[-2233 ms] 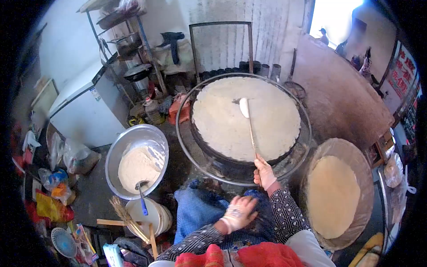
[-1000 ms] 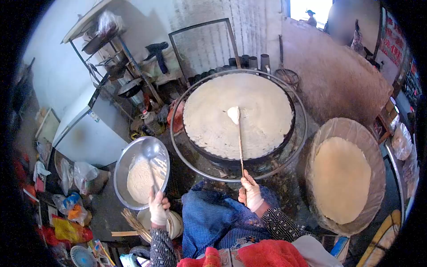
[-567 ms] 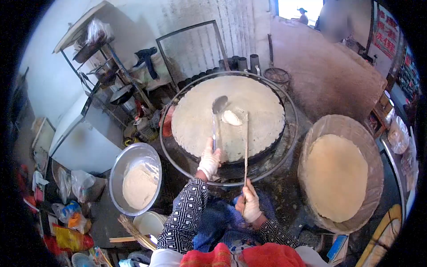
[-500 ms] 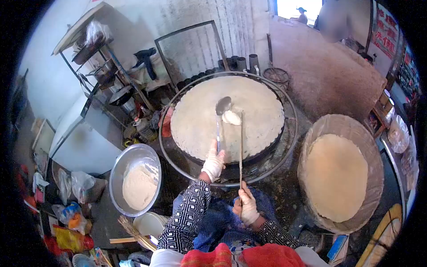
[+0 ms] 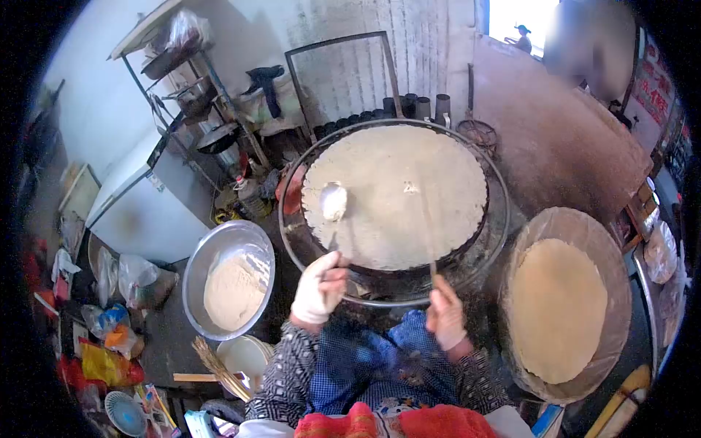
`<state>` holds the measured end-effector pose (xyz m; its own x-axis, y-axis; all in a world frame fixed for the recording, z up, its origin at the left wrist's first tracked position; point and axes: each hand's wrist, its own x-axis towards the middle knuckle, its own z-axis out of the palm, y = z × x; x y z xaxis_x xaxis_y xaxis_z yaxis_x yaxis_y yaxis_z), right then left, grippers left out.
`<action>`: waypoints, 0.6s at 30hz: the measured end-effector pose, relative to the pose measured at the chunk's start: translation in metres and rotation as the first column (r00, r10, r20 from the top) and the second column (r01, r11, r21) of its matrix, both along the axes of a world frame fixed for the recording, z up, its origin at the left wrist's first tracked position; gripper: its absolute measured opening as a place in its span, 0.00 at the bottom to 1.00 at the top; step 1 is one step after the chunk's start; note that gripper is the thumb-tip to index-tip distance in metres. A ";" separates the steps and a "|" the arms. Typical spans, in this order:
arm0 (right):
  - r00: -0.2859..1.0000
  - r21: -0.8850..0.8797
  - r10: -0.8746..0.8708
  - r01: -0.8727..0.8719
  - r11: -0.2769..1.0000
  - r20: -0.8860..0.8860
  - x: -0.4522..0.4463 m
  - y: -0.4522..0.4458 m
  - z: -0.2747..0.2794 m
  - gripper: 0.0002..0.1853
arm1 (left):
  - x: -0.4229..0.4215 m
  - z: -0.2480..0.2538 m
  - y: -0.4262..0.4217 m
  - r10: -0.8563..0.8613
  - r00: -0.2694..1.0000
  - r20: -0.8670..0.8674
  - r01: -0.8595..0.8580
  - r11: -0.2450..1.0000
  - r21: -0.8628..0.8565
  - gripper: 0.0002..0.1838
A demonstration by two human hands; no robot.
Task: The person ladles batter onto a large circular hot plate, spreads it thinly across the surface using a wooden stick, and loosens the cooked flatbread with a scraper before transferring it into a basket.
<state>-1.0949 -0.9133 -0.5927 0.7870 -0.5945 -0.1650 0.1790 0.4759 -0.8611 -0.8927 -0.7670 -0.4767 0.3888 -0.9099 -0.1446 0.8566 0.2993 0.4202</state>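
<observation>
My left hand (image 5: pixel 319 288), in a white glove, is closed around the handle of a ladle (image 5: pixel 334 197). A lump of pale batter or dough shows at its bowl, over the left part of a large round griddle (image 5: pixel 307 235). My right hand (image 5: pixel 447 317), gloved too, is wrapped round a thin wooden stick (image 5: pixel 429 241), which is smeared by motion. It reaches out over the griddle. A wide pale sheet of batter (image 5: pixel 394 150) covers nearly the whole griddle, with a small rough patch near its middle.
To the left stands a metal basin (image 5: pixel 193 292) with a beige mass (image 5: pixel 234 293) inside, beside a white bucket (image 5: pixel 248 358). At right, a lined basket (image 5: pixel 619 328) holds a round pale flatbread (image 5: pixel 558 314). A metal ring (image 5: pixel 504 219) circles the griddle. Behind are a shelf (image 5: pixel 139 33) and a white chest (image 5: pixel 150 212).
The ladle has swung left, away from the middle of the griddle, and now carries the pale lump. My hands have moved apart. The whole view has shifted slightly.
</observation>
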 end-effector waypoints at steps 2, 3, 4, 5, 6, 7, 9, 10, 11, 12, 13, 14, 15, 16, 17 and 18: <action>0.992 0.011 -0.105 0.106 0.994 -0.075 -0.010 -0.035 -0.013 0.26 | 0.000 0.001 0.032 0.092 0.996 0.000 -0.091 0.988 0.127 0.12; 0.989 0.032 -0.046 0.051 0.998 -0.137 -0.015 -0.048 -0.023 0.23 | -0.002 0.001 0.055 0.110 0.992 -0.054 -0.106 0.992 0.073 0.11; 0.988 0.023 0.013 -0.009 1.000 -0.154 -0.020 -0.053 -0.024 0.23 | -0.006 0.006 0.071 0.233 0.972 -0.029 -0.229 0.968 0.100 0.10; 0.982 0.015 0.073 -0.071 0.997 -0.171 -0.024 -0.057 -0.021 0.23 | -0.008 0.008 0.085 0.353 0.936 -0.001 -0.350 0.928 0.124 0.09; 0.970 0.124 0.177 -0.157 0.980 -0.167 -0.031 -0.059 -0.010 0.23 | -0.005 0.003 0.105 0.379 0.925 0.019 -0.378 0.918 0.121 0.09; 0.947 0.233 0.280 -0.241 0.942 -0.155 -0.038 -0.062 0.010 0.23 | -0.003 -0.002 0.126 0.408 0.912 0.036 -0.409 0.905 0.119 0.08; 0.887 0.388 0.453 -0.388 0.836 -0.091 -0.052 -0.061 0.023 0.23 | -0.001 -0.006 0.164 0.433 0.897 0.086 -0.441 0.880 0.178 0.08; 0.852 0.432 0.521 -0.455 0.779 -0.043 -0.057 -0.060 0.022 0.22 | 0.002 -0.010 0.180 0.476 0.867 0.148 -0.499 0.834 0.236 0.08; 0.812 0.473 0.584 -0.518 0.713 0.008 -0.059 -0.058 0.023 0.22 | 0.005 -0.015 0.196 0.513 0.832 0.213 -0.555 0.779 0.291 0.07; 0.775 0.461 0.631 -0.566 0.683 0.017 -0.060 -0.056 0.033 0.25 | 0.011 -0.024 0.214 0.520 0.824 0.227 -0.567 0.756 0.327 0.06; 0.781 0.454 0.625 -0.559 0.694 0.007 -0.059 -0.055 0.031 0.25 | 0.020 -0.040 0.236 0.496 0.840 0.218 -0.542 0.777 0.320 0.05; 0.789 0.448 0.615 -0.549 0.706 -0.002 -0.060 -0.056 0.026 0.24 | 0.028 -0.052 0.251 0.528 0.827 0.194 -0.561 0.749 0.353 0.05; 0.798 0.440 0.603 -0.537 0.719 -0.011 -0.061 -0.055 0.023 0.24 | 0.035 -0.064 0.263 0.557 0.813 0.170 -0.575 0.721 0.387 0.05; 0.823 0.325 0.548 -0.483 0.814 -0.151 -0.057 -0.050 0.033 0.23 | 0.044 -0.078 0.276 0.555 0.811 0.183 -0.576 0.704 0.416 0.04; 0.768 0.154 0.540 -0.522 0.839 -0.343 -0.051 -0.061 0.024 0.23 | 0.056 -0.096 0.288 0.547 0.822 0.158 -0.551 0.696 0.461 0.04; 0.885 -0.551 0.275 -0.452 0.702 -0.375 -0.044 -0.070 -0.004 0.23 | 0.069 -0.116 0.300 0.539 0.832 0.132 -0.525 0.687 0.503 0.04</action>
